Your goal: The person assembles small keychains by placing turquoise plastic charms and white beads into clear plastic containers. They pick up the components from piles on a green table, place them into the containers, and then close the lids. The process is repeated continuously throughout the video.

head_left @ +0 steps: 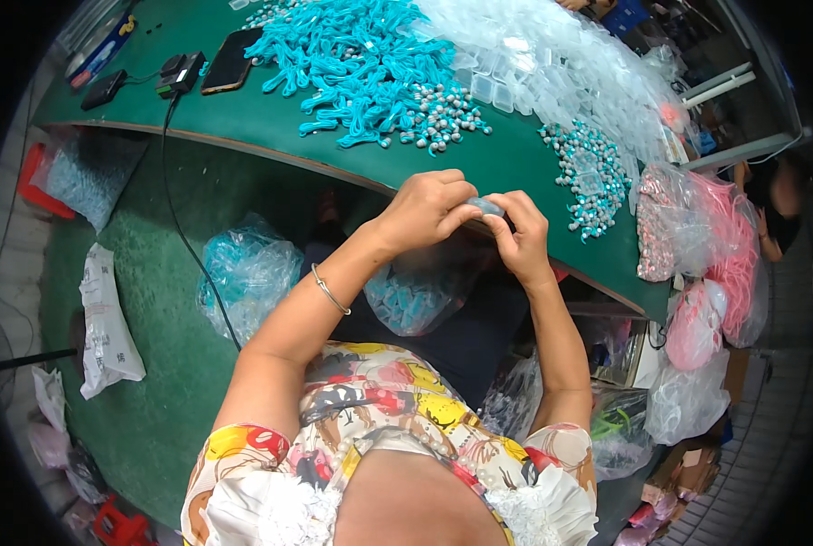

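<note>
Both my hands meet in front of the table's near edge, around a small translucent plastic case point(486, 207). My left hand point(431, 211) pinches its left end between thumb and fingers. At the other end, my right hand point(521, 231) grips it with the thumb below and the fingers above. The fingers hide much of the case, and its contents cannot be made out. Beyond my hands lies a heap of bundled turquoise cords point(352, 68) with small grey rounded pieces point(441, 118). A large pile of clear plastic cases point(552, 59) spreads to the right of it.
More grey-and-turquoise pieces point(588, 177) lie near the right edge of the green table point(515, 150). A phone point(232, 62) and a cabled black device point(180, 75) sit at left. Below are a clear bag of blue pieces point(415, 296) and another bag point(250, 273). Pink cords point(732, 264) hang at right.
</note>
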`<state>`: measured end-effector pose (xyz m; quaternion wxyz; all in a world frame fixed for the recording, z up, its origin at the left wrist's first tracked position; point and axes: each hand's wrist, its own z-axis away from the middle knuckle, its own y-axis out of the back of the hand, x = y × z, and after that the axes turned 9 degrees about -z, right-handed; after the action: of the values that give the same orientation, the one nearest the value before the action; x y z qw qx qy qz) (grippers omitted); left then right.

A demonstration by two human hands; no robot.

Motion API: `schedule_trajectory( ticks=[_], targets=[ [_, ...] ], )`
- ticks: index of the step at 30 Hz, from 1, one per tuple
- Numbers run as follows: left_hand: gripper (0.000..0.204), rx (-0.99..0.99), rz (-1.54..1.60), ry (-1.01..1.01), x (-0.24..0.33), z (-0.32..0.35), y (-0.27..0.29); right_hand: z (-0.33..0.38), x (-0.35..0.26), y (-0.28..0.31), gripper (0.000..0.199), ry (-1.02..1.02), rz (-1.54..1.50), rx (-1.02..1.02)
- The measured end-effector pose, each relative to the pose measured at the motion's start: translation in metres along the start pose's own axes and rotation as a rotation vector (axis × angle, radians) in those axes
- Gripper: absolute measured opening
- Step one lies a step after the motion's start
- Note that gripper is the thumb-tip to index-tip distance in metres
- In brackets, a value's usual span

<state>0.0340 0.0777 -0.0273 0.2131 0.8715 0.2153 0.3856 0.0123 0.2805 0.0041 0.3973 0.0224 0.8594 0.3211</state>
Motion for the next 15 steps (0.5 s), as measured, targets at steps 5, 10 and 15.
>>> schedule_trajectory(
  ticks=[5,10,15],
  targets=[
    [0.019,0.148,-0.026,0.167,0.009,0.013,-0.001,-0.054,0.041,0.013,0.016,-0.125,-0.348,-0.252],
    [0.022,-0.116,-0.099,0.02,0.026,0.049,-0.035,-0.119,0.111,0.006,0.023,0.191,0.703,0.124],
    [0.025,-0.355,-0.261,0.067,0.01,0.075,-0.072,-0.139,0.136,0.001,0.025,0.16,0.905,0.061]
  ],
)
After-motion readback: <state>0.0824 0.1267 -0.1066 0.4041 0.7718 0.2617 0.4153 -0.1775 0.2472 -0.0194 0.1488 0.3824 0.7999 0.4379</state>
